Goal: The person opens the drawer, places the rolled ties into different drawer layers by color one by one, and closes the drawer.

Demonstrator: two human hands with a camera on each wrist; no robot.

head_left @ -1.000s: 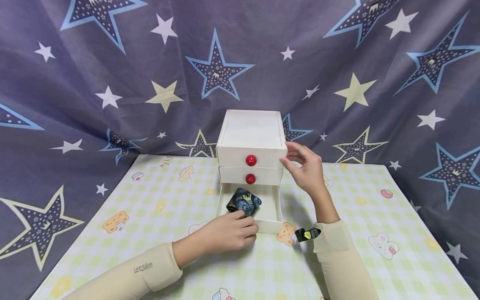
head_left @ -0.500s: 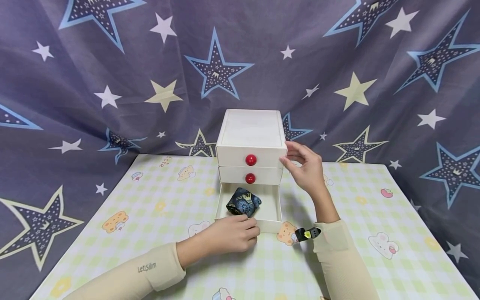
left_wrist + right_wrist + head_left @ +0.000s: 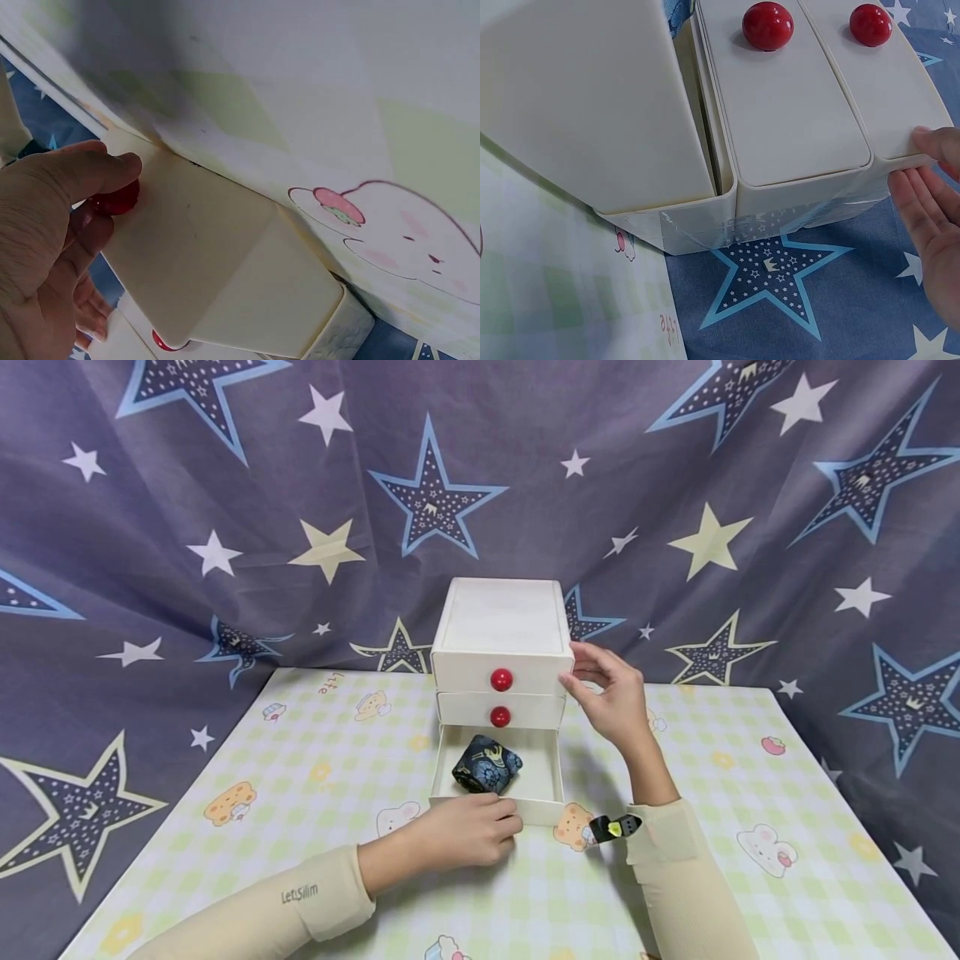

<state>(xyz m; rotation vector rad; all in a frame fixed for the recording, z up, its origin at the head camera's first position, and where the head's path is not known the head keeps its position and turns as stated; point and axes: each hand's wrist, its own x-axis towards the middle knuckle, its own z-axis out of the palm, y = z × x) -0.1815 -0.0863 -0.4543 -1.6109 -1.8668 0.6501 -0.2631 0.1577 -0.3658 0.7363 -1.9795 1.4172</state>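
Note:
A white drawer unit [image 3: 504, 618] stands on the table with its bottom drawer [image 3: 538, 813] pulled out. Inside that drawer lies a rolled-up dark blue patterned cloth [image 3: 487, 766]. My left hand [image 3: 468, 832] is at the drawer's front. In the left wrist view its thumb and fingers pinch the drawer's red knob [image 3: 118, 199], which the head view hides. My right hand [image 3: 617, 700] grips the unit's upper right edge. Its thumb is on the front and its fingers on the side, as the right wrist view shows.
The upper two drawers, with red knobs [image 3: 501, 680], are closed. A checked, cartoon-printed cloth [image 3: 300, 810] covers the table. Behind the unit hangs a dark star-patterned curtain [image 3: 525, 527]. A black strap [image 3: 615, 828] is at the right cuff.
My left hand has shifted slightly right and nearer, away from the rolled cloth, which shows more fully. The right hand keeps its place on the unit, and the drawer looks unmoved.

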